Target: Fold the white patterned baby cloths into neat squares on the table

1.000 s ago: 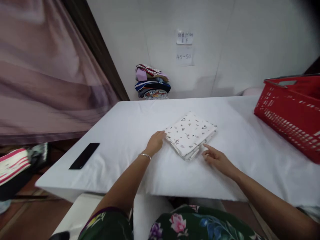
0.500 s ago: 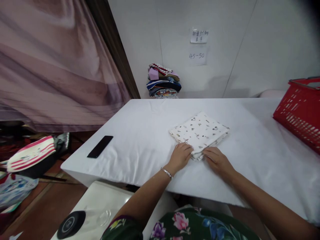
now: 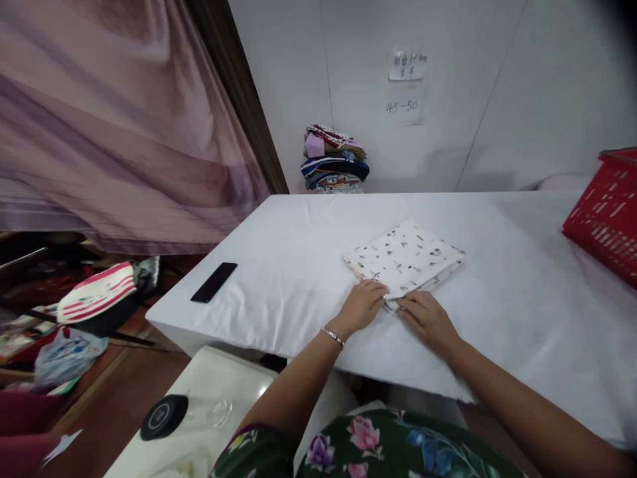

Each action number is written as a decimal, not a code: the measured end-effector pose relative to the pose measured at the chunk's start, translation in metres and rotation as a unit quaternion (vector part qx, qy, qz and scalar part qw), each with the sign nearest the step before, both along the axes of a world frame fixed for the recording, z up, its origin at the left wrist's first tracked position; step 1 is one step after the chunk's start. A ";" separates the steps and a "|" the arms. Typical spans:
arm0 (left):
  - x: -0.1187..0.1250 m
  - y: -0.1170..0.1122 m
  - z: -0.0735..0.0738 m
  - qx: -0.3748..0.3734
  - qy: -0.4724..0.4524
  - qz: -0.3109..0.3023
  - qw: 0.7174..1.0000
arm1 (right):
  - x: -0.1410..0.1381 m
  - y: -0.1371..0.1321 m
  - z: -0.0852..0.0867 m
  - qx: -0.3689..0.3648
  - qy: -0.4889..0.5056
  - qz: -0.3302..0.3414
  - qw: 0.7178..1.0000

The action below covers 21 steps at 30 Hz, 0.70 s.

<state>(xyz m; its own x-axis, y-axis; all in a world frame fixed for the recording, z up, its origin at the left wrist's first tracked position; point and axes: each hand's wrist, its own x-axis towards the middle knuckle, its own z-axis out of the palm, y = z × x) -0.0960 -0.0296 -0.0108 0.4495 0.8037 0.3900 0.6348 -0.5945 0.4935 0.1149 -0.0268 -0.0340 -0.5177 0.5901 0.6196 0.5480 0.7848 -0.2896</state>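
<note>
A folded white cloth (image 3: 405, 255) with small scattered prints lies on the white-covered table (image 3: 298, 259), one corner pointing towards me. My left hand (image 3: 365, 302), with a silver bracelet at the wrist, grips the layered edge left of that corner. On the other side of the corner, my right hand (image 3: 425, 318) pinches the near right edge between thumb and fingers. The cloth's near corner shows between the two hands, and its lower layers are partly hidden by my fingers.
A black phone (image 3: 214, 282) lies on the table's left. At the right edge stands a red plastic basket (image 3: 604, 219). Folded fabrics (image 3: 336, 159) are stacked beyond the far edge. Lower left, a white stool-like surface (image 3: 233, 378) bears a round black object (image 3: 164, 416).
The view has shifted slightly, so everything sits a little further right. My right hand has moved in closer to the cloth's near corner; the left keeps its grip.
</note>
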 end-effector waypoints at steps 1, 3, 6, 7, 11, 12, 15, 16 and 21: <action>0.000 0.001 0.000 -0.003 -0.008 0.000 1.000 | 0.000 0.000 -0.001 0.001 -0.009 -0.005 1.000; 0.001 0.002 0.000 -0.009 -0.026 0.006 1.000 | -0.001 0.001 -0.002 0.006 -0.030 -0.016 0.999; 0.005 0.002 -0.001 -0.019 -0.045 0.028 0.998 | -0.005 0.002 -0.002 0.013 -0.054 -0.032 0.998; 0.006 0.002 -0.002 -0.019 -0.045 0.035 0.998 | -0.006 0.002 -0.001 0.014 -0.055 -0.036 0.998; 0.010 -0.007 -0.005 -0.008 -0.016 0.046 0.999 | -0.009 0.002 0.002 0.013 -0.035 -0.039 0.999; 0.011 -0.010 -0.005 -0.008 -0.006 0.046 0.999 | -0.010 0.002 0.002 0.012 -0.032 -0.037 0.999; 0.013 -0.017 -0.005 -0.008 0.019 0.053 0.998 | -0.009 0.002 0.002 0.012 -0.032 -0.030 0.999; 0.014 -0.019 -0.004 -0.007 0.025 0.057 0.998 | -0.009 0.002 0.002 0.013 -0.033 -0.031 0.999; 0.020 -0.022 -0.002 -0.004 0.043 0.080 0.996 | -0.008 0.002 0.003 0.021 -0.046 -0.031 0.998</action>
<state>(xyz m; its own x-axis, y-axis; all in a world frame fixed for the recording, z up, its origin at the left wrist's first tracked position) -0.0756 -0.0520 -0.0124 0.3465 0.8705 0.3495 0.7609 -0.4787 0.4379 0.1067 -0.0251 -0.0307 -0.5373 0.5971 0.5956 0.6182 0.7592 -0.2034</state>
